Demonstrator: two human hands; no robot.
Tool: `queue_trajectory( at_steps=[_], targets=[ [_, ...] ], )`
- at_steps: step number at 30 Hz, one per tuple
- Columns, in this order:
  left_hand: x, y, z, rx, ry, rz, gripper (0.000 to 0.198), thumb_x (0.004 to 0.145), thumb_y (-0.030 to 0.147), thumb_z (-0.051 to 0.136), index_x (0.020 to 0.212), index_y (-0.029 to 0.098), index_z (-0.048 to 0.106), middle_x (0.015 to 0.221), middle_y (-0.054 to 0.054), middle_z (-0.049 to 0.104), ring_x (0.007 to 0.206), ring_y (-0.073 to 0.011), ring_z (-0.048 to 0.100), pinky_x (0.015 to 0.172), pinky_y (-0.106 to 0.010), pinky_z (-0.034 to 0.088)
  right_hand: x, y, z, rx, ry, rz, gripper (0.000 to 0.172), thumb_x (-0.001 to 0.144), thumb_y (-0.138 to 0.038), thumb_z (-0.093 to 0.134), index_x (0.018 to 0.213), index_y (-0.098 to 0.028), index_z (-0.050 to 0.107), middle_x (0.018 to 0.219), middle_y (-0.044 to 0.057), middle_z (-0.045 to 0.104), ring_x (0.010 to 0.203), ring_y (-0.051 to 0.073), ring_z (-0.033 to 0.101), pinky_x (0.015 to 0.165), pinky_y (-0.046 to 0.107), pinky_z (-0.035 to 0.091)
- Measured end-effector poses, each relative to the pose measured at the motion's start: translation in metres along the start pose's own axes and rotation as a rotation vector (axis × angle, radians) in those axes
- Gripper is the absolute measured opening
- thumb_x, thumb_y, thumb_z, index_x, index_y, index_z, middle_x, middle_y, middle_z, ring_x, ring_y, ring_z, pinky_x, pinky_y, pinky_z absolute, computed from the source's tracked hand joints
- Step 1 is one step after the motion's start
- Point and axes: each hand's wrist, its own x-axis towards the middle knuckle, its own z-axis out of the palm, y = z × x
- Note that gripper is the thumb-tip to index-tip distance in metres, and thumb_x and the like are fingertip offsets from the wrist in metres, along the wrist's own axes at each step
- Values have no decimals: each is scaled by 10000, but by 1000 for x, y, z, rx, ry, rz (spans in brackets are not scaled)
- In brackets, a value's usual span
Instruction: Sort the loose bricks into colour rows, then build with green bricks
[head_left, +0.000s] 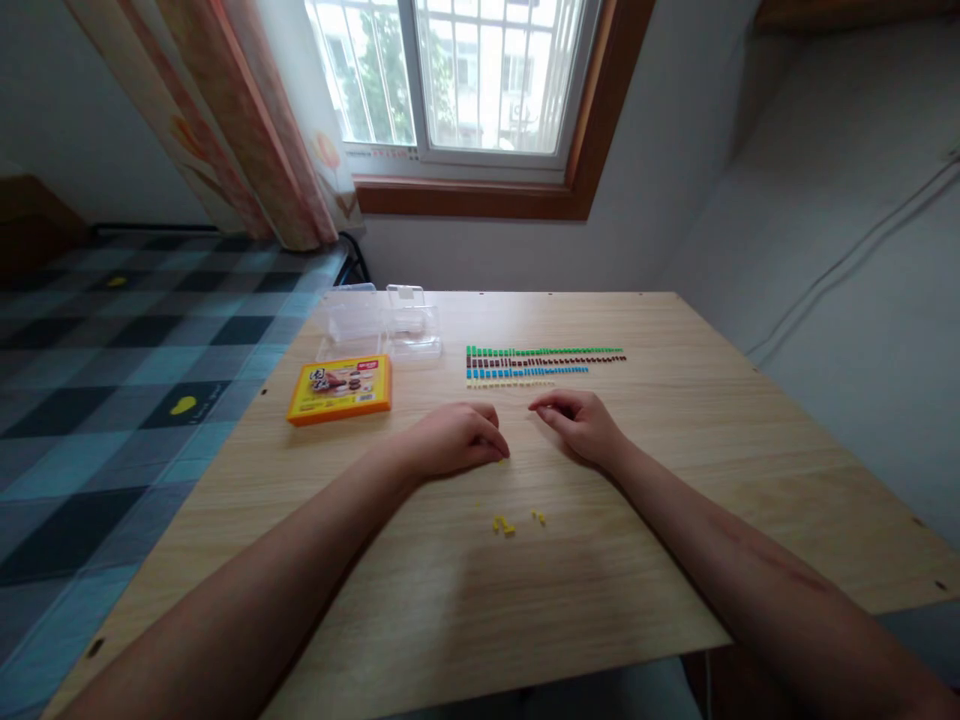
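My left hand (454, 438) rests on the wooden table (675, 480) with its fingers curled in a pinch, and a tiny yellow piece (502, 460) shows at its fingertips. My right hand (577, 420) lies just to its right, fingers also curled together; what they hold, if anything, is too small to make out. A few loose yellow pieces (504, 525) lie on the table below both hands. Beyond the hands, tiny pieces are laid out in rows: green (544, 351), brown (546, 361), blue (527, 372) and pale yellow (510, 383).
An orange and yellow box (340, 389) lies left of the hands, with an open clear plastic case (379, 330) behind it. A bed with a checked blue cover (112, 350) adjoins the table's left side. Walls and a window (457, 75) stand behind.
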Motion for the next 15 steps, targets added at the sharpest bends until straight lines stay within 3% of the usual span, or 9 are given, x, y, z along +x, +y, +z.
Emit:
queue_trajectory(
  at_steps=[9,15],
  targets=[
    [-1,-4,-1,83,26,-10,186,896,193,584,916,212,767,955,-32,727,830,-151,650,767,-257,469,-1,-1,0,14,2,7,202,886,-294,626,935,-203,799,812,56,737,724,188,617,632,291,457],
    [-4,-14,-1,244,132,-84,243,977,275,504,996,223,741,1023,-53,722,887,-181,656,782,-282,469,-2,0,0,37,23,12,212,882,-309,622,917,-203,802,811,61,734,732,194,616,614,287,455]
  ],
)
